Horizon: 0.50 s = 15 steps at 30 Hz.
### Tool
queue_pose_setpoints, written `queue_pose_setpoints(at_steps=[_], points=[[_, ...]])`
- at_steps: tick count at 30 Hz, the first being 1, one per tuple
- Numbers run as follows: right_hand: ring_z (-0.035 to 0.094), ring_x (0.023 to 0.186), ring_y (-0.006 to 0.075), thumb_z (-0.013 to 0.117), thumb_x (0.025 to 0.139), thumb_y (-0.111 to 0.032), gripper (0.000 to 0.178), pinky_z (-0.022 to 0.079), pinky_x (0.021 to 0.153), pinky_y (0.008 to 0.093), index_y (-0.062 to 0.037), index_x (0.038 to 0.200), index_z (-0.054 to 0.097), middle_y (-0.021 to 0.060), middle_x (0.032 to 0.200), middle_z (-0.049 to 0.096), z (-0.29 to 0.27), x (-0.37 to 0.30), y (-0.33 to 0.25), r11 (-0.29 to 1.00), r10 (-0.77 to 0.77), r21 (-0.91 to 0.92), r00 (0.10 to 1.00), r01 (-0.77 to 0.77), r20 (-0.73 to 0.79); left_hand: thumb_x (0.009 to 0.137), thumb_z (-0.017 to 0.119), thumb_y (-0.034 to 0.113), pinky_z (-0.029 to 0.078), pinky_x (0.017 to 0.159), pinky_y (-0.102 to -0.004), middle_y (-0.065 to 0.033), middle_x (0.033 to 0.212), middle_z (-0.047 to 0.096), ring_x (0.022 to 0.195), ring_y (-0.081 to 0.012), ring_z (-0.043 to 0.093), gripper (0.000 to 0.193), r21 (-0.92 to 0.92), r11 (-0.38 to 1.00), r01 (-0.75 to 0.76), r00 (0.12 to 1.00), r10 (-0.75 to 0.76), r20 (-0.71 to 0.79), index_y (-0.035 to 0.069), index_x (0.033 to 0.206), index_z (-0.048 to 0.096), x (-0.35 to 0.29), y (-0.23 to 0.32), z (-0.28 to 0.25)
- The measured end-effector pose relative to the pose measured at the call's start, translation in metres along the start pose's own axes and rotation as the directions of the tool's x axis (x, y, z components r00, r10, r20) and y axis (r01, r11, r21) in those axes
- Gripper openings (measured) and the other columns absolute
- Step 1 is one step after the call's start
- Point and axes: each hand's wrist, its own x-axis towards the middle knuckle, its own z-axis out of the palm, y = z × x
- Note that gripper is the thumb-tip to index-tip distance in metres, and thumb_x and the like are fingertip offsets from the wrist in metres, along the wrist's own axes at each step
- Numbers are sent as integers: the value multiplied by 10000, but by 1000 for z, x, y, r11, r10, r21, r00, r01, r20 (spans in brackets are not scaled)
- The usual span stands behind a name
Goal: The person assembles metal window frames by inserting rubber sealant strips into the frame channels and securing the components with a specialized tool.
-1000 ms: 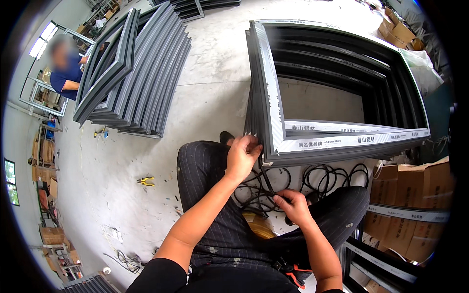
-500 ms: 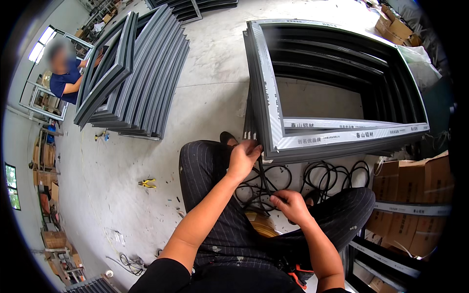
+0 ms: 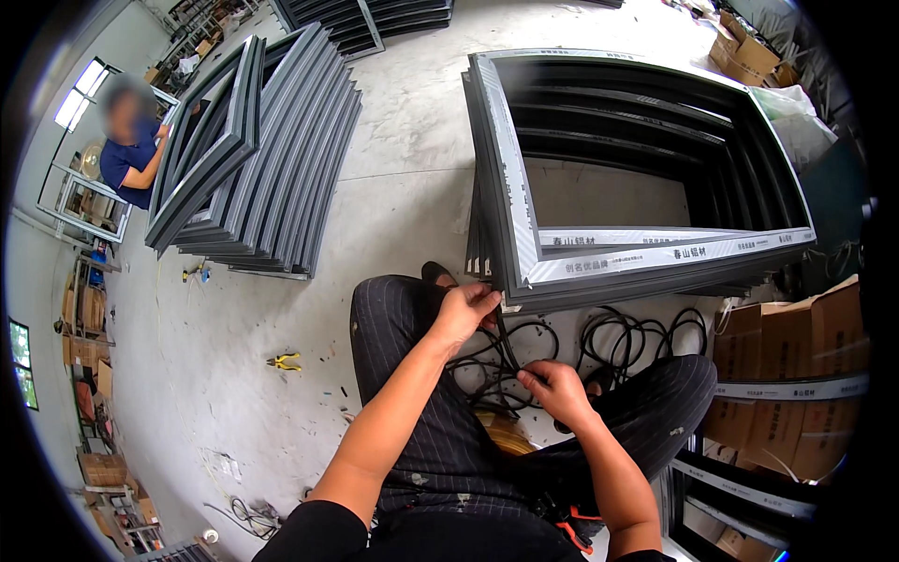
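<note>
At the near left corner of a stack of dark grey window frames (image 3: 688,253), my left hand (image 3: 461,317) has its fingertips pinched on a black rubber strip (image 3: 507,343), close against the frame's side. From there the strip runs down to my right hand (image 3: 559,389), where thumb and fingers are closed on it. Loose loops of the same black strip (image 3: 618,347) lie on the floor under the stack, between my knees. My left fingertips partly hide where the strip meets the frame.
Left stands another leaning stack of frames (image 3: 272,169), with a co-worker (image 3: 131,155) behind it. Yellow-handled pliers (image 3: 284,362) lie on the floor. Cardboard boxes (image 3: 782,347) stand at right. A yellowish roll (image 3: 501,433) sits between my legs; red-handled tool (image 3: 573,529) at my waist.
My left hand has shifted slightly down along the frame corner, still pinching the strip. My right hand stays nearly in place. The co-worker's arms have moved at the left stack.
</note>
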Motion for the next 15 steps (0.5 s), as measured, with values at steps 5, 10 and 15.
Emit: queue_pose_setpoints(at_steps=[5, 10, 15], points=[[615, 774, 363, 664, 865, -257, 238, 474, 665, 416, -28, 927, 686, 164, 823, 640, 1, 2, 8, 999, -33, -27, 999, 32, -33, 949, 607, 334, 528, 651, -282, -44, 813, 633, 715, -123, 594, 328, -202, 977, 73, 996, -82, -37, 7, 976, 615, 20, 34, -5], [611, 799, 375, 665, 861, -245, 231, 475, 682, 429, -27, 934, 688, 168, 836, 642, 1, 1, 6, 998, -17, -61, 999, 14, -51, 953, 601, 333, 498, 590, -268, -35, 756, 616, 639, -133, 584, 321, -35, 998, 60, 992, -63, -109, 18, 890, 612, 41, 31, -11], [608, 813, 380, 658, 864, -240, 225, 474, 693, 435, -28, 934, 687, 174, 841, 641, -4, 4, 2, 996, -48, -78, 998, 44, -42, 949, 602, 345, 468, 520, -261, -44, 706, 614, 562, -130, 570, 347, 9, 997, 80, 988, -78, -130, 20, 828, 612, 45, 47, -7]])
